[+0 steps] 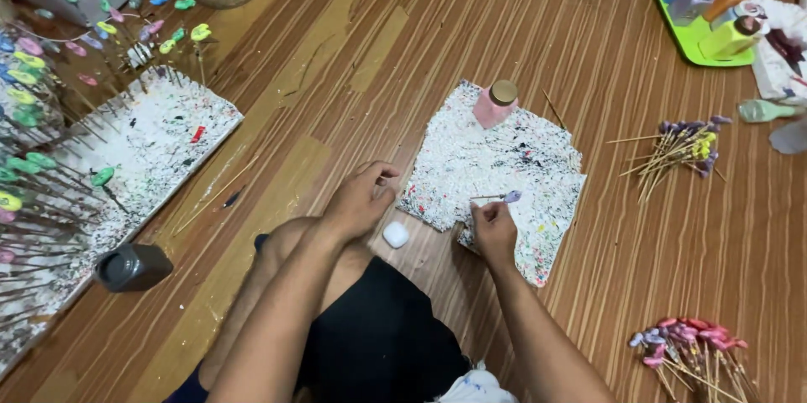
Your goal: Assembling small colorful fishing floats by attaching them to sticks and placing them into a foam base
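Near the middle of the frame, the right hand pinches a thin wooden stick between closed fingertips; the stick runs rightward from the fingers, and its small lilac tip sits just beyond them, over the paint-speckled white sheet. The left hand rests left of the sheet with its fingers loosely curled, and whether they hold anything cannot be told. A small white rounded case lies on the wooden floor between the two hands. A pink bottle with a gold cap stands at the sheet's upper edge. At right lie two bundles of sticks, one purple and yellow, one pink and lilac at lower right. A green tray of paint bottles sits upper right, and a speckled foam board stuck with painted sticks fills the left side.
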